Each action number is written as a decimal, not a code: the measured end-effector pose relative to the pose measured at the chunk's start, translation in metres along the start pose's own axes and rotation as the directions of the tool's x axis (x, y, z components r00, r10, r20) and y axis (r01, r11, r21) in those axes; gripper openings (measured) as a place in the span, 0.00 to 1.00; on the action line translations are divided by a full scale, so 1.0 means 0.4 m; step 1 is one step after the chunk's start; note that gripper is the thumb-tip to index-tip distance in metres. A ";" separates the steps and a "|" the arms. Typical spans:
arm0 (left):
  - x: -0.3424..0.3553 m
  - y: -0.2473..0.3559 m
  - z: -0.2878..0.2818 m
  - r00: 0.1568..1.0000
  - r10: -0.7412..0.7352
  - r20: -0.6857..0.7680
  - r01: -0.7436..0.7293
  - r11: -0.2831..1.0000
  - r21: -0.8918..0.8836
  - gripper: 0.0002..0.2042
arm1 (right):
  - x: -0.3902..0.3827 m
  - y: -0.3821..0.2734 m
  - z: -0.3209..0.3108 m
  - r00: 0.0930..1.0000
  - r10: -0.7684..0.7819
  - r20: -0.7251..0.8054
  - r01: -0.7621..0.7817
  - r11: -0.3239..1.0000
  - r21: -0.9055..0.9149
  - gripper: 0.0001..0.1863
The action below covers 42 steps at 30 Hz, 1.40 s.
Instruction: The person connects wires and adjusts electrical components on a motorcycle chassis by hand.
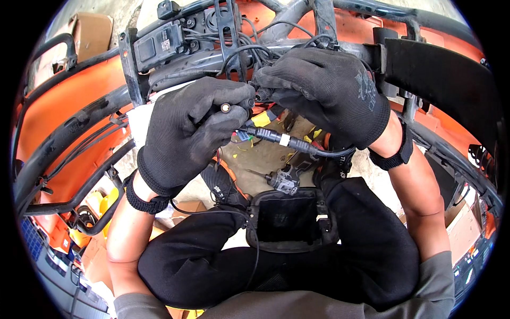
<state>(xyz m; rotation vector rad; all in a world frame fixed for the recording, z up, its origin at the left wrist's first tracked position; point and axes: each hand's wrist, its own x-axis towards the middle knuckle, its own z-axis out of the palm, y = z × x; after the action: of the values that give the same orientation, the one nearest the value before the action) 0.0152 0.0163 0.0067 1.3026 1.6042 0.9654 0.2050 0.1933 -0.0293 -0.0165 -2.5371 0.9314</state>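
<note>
My left hand [183,125] pinches a small dark plug [250,102], its long axis mostly hidden. Just right of it and slightly farther, my right hand [332,93] pinches a black connector [262,95], pinned face turned left and near; whether they touch I can't tell. A cable joint [270,135] slants rightward, nearer me.

Bright light, near-white glare on the floor [383,183], sharp centre, heavy fisheye curvature toward black edges.

both gloved hands [183,127] [329,93] close together
</note>
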 end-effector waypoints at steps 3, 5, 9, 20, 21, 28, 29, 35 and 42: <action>0.003 0.003 0.000 1.000 -0.014 -0.009 0.014 1.000 0.025 0.13 | 0.002 -0.002 -0.001 1.000 -0.011 -0.021 0.011 1.000 -0.013 0.18; 0.004 0.006 -0.001 0.999 -0.033 -0.015 0.034 0.999 0.021 0.13 | -0.001 -0.004 0.001 1.000 0.006 -0.025 -0.007 1.000 -0.026 0.18; -0.001 -0.001 0.001 0.996 -0.092 -0.016 0.092 0.995 -0.034 0.14 | -0.001 -0.001 0.003 1.000 0.005 -0.031 -0.006 1.000 -0.015 0.18; 0.017 -0.011 0.007 0.998 0.054 -0.023 -0.051 0.993 0.110 0.12 | -0.003 -0.003 -0.002 0.999 0.046 0.001 -0.045 0.996 -0.072 0.17; 0.013 -0.007 0.003 0.999 0.050 -0.003 -0.049 0.991 0.126 0.13 | 0.001 -0.006 0.000 0.999 0.048 0.015 -0.047 0.996 -0.071 0.16; 0.017 -0.009 -0.004 1.000 0.026 0.013 -0.027 0.996 0.084 0.12 | -0.008 -0.004 -0.007 0.987 0.157 0.024 -0.154 0.984 -0.090 0.18; 0.014 -0.015 -0.002 1.000 0.029 0.005 -0.029 0.997 0.077 0.12 | -0.010 -0.003 -0.005 0.989 0.145 0.010 -0.144 0.988 -0.063 0.17; 0.009 -0.014 -0.003 0.999 -0.041 0.003 0.041 0.999 0.000 0.13 | 0.004 -0.008 -0.008 0.991 0.115 0.063 -0.110 0.991 -0.070 0.19; 0.009 -0.007 -0.001 0.999 -0.051 -0.001 0.051 0.998 -0.020 0.13 | -0.001 -0.007 -0.012 0.996 0.086 0.019 -0.085 0.995 -0.045 0.22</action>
<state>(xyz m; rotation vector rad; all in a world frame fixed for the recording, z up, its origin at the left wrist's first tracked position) 0.0133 0.0193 0.0040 1.2415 1.6168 0.9490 0.2075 0.1941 -0.0246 -0.1303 -2.5935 0.9120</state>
